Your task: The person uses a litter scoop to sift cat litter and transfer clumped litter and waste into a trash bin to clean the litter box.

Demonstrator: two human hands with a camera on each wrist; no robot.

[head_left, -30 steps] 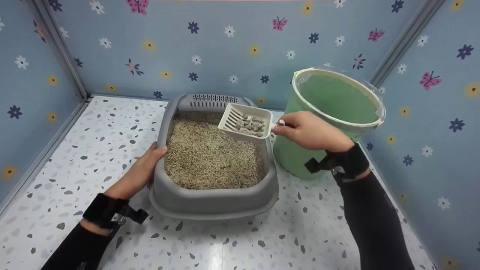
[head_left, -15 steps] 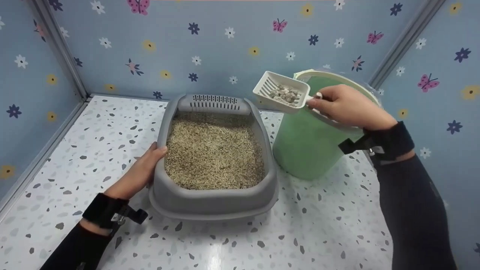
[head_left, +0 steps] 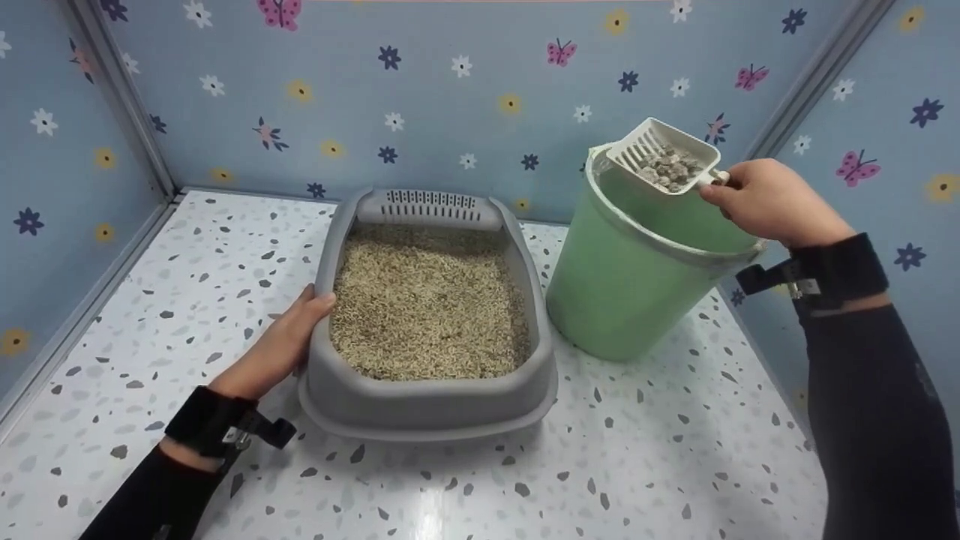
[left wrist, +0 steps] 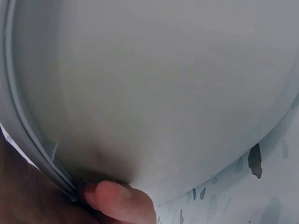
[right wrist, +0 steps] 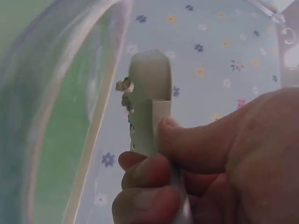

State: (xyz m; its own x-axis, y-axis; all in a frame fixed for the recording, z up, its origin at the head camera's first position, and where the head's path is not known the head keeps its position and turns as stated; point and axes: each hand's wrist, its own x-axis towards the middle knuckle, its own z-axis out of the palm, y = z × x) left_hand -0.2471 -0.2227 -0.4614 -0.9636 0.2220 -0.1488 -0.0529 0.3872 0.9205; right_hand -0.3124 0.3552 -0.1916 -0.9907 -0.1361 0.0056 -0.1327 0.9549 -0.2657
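My right hand (head_left: 780, 201) grips the handle of a white slotted litter scoop (head_left: 706, 147), held over the mouth of the green bin (head_left: 622, 292). Greyish clumps (head_left: 667, 169) lie in its bowl. The right wrist view has the fingers and thumb wrapped round the handle, with the scoop (right wrist: 150, 74) seen edge-on and some clumps (right wrist: 125, 85) showing past its side. At the left, my left hand (head_left: 283, 339) holds the side rim of a grey litter box (head_left: 427, 409), thumb on top. A fingertip (left wrist: 114, 193) curls beneath that rim in the left wrist view. Tan granular litter (head_left: 431, 307) fills the box.
A clear plastic liner is folded over the bin's pale rim (head_left: 637, 225). The bin stands just right of the box on a white speckled surface (head_left: 465, 495). Blue flower-patterned walls (head_left: 450, 105) enclose the back and both sides.
My right hand has carried the loaded scoop from over the litter box rightward and upward to above the bin, where it tilts slightly. The left hand and the box have stayed put.
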